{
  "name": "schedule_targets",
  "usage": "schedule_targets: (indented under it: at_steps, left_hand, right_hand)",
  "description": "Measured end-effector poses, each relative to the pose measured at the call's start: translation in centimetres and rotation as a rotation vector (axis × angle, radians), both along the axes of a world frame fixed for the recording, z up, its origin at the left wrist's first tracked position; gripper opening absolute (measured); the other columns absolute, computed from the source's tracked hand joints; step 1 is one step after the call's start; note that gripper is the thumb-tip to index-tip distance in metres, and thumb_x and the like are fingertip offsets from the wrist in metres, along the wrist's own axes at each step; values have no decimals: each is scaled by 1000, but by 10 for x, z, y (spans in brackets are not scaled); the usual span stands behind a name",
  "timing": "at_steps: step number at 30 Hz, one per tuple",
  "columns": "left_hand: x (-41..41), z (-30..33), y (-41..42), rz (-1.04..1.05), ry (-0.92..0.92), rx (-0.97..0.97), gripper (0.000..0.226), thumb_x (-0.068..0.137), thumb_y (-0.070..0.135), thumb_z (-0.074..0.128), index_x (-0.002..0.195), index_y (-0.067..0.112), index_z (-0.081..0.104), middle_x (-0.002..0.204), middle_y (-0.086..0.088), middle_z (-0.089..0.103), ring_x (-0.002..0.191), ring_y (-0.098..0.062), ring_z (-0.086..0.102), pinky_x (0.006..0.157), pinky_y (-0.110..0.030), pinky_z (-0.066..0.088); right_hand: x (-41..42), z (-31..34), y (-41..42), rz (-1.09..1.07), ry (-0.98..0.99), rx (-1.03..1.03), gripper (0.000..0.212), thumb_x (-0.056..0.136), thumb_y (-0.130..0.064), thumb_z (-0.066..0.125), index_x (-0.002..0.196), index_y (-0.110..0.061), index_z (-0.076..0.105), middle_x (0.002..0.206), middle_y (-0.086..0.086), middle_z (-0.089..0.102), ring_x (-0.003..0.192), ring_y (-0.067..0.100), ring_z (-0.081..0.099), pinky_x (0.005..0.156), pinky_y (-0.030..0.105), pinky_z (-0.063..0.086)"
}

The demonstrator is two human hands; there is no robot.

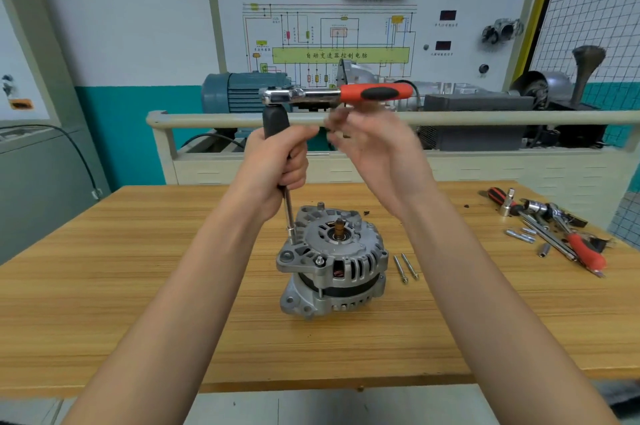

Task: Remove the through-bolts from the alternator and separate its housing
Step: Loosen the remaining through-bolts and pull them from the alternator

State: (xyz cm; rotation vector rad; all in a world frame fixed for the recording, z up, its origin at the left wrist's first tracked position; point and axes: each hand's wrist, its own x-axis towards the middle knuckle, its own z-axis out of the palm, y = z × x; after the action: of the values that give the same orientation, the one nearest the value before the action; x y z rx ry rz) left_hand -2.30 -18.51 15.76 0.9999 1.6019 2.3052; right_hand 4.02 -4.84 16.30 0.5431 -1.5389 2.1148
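Alternator (332, 262) is stood upright on the bench; the extension bar (289, 216) is gripped by the left hand (277, 161), straight down onto a through-bolt. The ratchet handle (374, 92) sticks out rightward above the blurred right hand (377, 151), whose grip can't be told.

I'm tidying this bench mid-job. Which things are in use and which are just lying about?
In use: alternator; extension driver gripped by left hand; ratchet atop it, right hand below its handle; two removed bolts.

Lying about: loose tools and sockets at right; teaching board behind.
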Motion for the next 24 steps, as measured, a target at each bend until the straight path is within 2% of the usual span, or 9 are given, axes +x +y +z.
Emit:
schedule_targets:
  at_steps: [2,3,5,7,10,14,16,20,24]
  left_hand:
    - [-5,-2,-11,39,-6,-67,51,92,9,57,46,23,39,38,8,28,31,-8,21,34,-17,21]
    - [-7,-5,-16,62,-5,-136,45,91,9,60,51,22,42,40,8,31,32,-7,24,34,-18,23]
    - [-12,-17,-23,139,18,-328,28,87,11,66,67,17,47,45,9,38,36,-6,30,36,-18,27]
    - [-16,-34,-24,213,35,-512,24,83,12,71,76,13,48,51,7,41,41,-7,34,39,-19,29]
    - [-18,-60,-17,247,36,-660,29,77,9,76,71,12,48,55,2,39,42,-8,34,42,-20,30]
    - [-25,-82,-13,282,32,-641,43,72,4,80,57,16,41,41,11,36,35,-4,33,40,-16,31]
    - [-27,-85,-12,274,53,-632,46,69,3,81,54,17,40,37,14,35,33,-1,32,37,-13,30]
    - [-27,-88,-13,237,94,-635,48,68,-6,79,53,18,39,39,14,37,36,-1,35,40,-11,33]
    - [-27,-90,-15,223,100,-650,49,68,-8,77,54,17,38,42,14,38,38,-3,36,42,-12,34]
  right_hand:
    - [-2,-23,1,-242,-163,374,18,84,-15,69,101,-19,64,95,1,68,90,14,66,83,25,52]
    - [-2,-36,1,-279,-240,531,14,85,-17,70,98,-22,66,90,-4,70,84,8,67,78,21,53]
    - [-2,-59,1,-259,-362,770,9,84,-23,70,92,-25,67,86,-9,70,79,1,65,74,20,53]
    - [-2,-75,0,-242,-410,899,7,82,-24,73,87,-25,68,83,-10,69,73,-4,62,68,17,49]
    - [-2,-86,1,-257,-358,969,12,78,-20,78,79,-29,69,77,-10,66,68,-5,59,61,12,45]
    - [-1,-90,3,-298,-327,1043,16,73,-21,83,76,-32,71,84,-9,61,73,1,59,69,18,51]
    - [-2,-91,3,-311,-322,1065,18,73,-20,83,72,-34,71,85,-9,59,74,-1,57,70,16,50]
    - [-4,-93,3,-339,-301,1067,24,73,-20,82,66,-38,68,83,-13,58,77,-3,54,68,12,40]
    - [-5,-93,0,-347,-265,1011,21,75,-13,79,67,-30,70,83,-14,58,76,-5,53,70,12,38]
